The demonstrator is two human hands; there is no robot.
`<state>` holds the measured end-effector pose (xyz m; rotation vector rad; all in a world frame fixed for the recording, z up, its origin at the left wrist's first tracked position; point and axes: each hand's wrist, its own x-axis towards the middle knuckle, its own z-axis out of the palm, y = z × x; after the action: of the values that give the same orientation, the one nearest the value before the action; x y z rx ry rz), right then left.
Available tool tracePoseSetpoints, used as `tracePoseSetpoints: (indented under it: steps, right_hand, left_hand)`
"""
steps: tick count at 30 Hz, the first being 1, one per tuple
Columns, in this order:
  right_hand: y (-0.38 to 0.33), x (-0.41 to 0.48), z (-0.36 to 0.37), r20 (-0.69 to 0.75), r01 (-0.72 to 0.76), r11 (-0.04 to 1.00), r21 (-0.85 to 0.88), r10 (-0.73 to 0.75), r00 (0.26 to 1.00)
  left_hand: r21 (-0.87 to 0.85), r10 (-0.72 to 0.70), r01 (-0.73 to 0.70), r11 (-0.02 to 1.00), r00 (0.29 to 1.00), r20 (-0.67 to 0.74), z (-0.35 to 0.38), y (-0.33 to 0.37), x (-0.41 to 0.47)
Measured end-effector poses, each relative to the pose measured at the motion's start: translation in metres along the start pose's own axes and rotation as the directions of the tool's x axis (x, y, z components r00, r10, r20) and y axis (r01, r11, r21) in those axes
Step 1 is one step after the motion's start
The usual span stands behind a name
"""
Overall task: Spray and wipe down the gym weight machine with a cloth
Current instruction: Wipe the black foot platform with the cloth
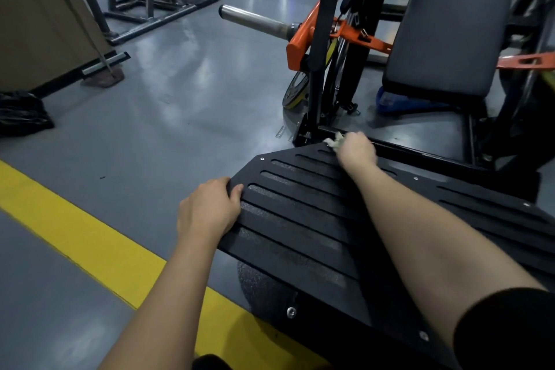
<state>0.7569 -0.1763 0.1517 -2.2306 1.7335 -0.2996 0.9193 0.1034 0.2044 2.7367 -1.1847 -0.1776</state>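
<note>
Two hands were on one black slotted footplate (300, 219). Left hand (208, 207) gripped its left edge, thumb on top. Right hand (357, 150) clutched one pale cloth (335, 140) at far corner. One padded seat (450, 33) stood beyond right hand.

Head camera looks forward and down, close over the black footplate (300, 219).

No legible text or numbers; faint markings on the weight plate (295, 90) too blurred.
</note>
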Motion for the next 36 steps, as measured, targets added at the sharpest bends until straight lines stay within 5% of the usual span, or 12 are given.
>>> tracePoseSetpoints:
  steps: [4,8,16,23,27,30,32,36]
  right_hand:
    - [0.051,-0.003,-0.019,-0.017,-0.194,0.980,-0.043,0.194,0.981]
    - [0.043,-0.025,-0.034,0.010,-0.290,0.952,0.098,0.290,0.957]
    - [-0.039,-0.147,-0.041,0.130,0.102,0.983,0.153,-0.123,0.984]
    - [0.014,-0.238,-0.088,0.173,0.114,0.948,0.298,-0.171,0.970]
    - [0.057,-0.281,-0.099,0.097,0.135,0.949,0.285,-0.168,0.981]
    - [0.087,-0.302,-0.117,-0.055,-0.025,1.000,0.007,0.025,0.998]
    - [0.109,-0.315,-0.134,-0.115,-0.148,0.983,-0.104,0.136,0.984]
    - [0.157,-0.326,-0.159,-0.021,-0.177,0.975,0.132,0.182,0.983]
  left_hand:
    - [-0.004,0.002,-0.002,1.000,1.000,0.009,-0.001,0.001,0.001]
    - [-0.013,0.002,-0.002,1.000,1.000,0.008,-0.001,0.000,0.002]
    - [-0.258,0.064,-0.082,0.963,0.995,-0.080,-0.011,-0.003,-0.012]
    - [-0.156,0.277,-0.287,0.945,0.958,-0.079,-0.012,-0.001,-0.029]
    - [-0.260,0.603,-0.569,0.780,0.795,0.069,-0.009,0.049,-0.076]
    - [-0.428,0.791,-0.689,0.585,0.600,0.116,0.000,0.102,-0.121]
    - [-0.440,0.839,-0.717,0.540,0.502,0.211,0.011,0.136,-0.147]
    - [-0.455,0.883,-0.757,0.470,0.416,0.219,0.022,0.178,-0.184]
